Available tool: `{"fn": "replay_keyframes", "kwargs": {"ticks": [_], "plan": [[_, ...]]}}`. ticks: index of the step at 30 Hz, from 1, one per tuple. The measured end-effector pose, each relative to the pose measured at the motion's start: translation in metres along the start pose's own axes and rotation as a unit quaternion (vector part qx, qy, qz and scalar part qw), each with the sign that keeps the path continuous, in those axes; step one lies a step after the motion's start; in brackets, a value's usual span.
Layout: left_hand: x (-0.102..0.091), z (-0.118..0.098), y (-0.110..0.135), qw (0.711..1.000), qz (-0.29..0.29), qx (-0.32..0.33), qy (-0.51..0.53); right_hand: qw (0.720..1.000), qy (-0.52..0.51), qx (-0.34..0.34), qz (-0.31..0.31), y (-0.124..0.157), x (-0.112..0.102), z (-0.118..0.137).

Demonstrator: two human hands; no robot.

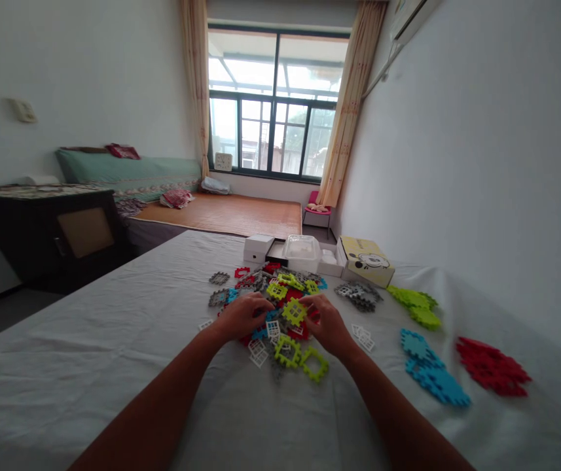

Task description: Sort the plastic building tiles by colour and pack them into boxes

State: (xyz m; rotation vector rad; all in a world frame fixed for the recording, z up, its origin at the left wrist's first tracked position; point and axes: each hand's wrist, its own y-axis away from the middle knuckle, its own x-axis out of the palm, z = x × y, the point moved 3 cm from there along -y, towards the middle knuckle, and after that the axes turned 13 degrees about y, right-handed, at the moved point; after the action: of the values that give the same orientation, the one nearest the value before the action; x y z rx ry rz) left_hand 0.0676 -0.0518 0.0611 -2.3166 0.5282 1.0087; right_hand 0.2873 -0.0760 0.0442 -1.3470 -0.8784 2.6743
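Both my hands rest on a mixed pile of plastic building tiles (280, 294) in red, yellow-green, blue, grey and white on a white-covered table (88, 366). My left hand (243, 316) lies curled over the pile's left side. My right hand (326, 324) is curled over its right side. Between the two hands is a yellow-green tile (294, 311), with fingertips of both hands at its edges. Other yellow-green tiles (314, 364) lie just in front of my hands.
Sorted heaps lie to the right: grey tiles (359, 294), yellow-green tiles (415, 304), blue tiles (432, 373), red tiles (491, 366). Small white tiles (362, 337) lie near my right wrist. Behind the pile stand white boxes (258, 247), a clear tub (302, 252) and a yellow carton (364, 260).
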Motion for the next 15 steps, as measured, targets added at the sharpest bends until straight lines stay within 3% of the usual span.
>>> {"fn": "replay_keyframes", "kwargs": {"ticks": [4, 7, 11, 15], "plan": [[0.004, 0.004, 0.0, 1.0, 0.006, -0.004, 0.001, 0.999, 0.002, 0.027, -0.032, -0.005, -0.012, -0.025], [0.004, 0.006, 0.001, 1.0, 0.008, -0.005, 0.005, 0.989, 0.045, 0.109, -0.088, -0.007, -0.037, -0.07], [0.004, 0.005, 0.001, 1.0, 0.006, 0.002, 0.003, 0.93, 0.219, 0.254, -0.148, 0.006, -0.098, -0.144], [0.005, 0.003, 0.001, 1.0, 0.015, 0.003, -0.009, 0.867, 0.305, 0.344, -0.19, 0.039, -0.154, -0.197]]}}
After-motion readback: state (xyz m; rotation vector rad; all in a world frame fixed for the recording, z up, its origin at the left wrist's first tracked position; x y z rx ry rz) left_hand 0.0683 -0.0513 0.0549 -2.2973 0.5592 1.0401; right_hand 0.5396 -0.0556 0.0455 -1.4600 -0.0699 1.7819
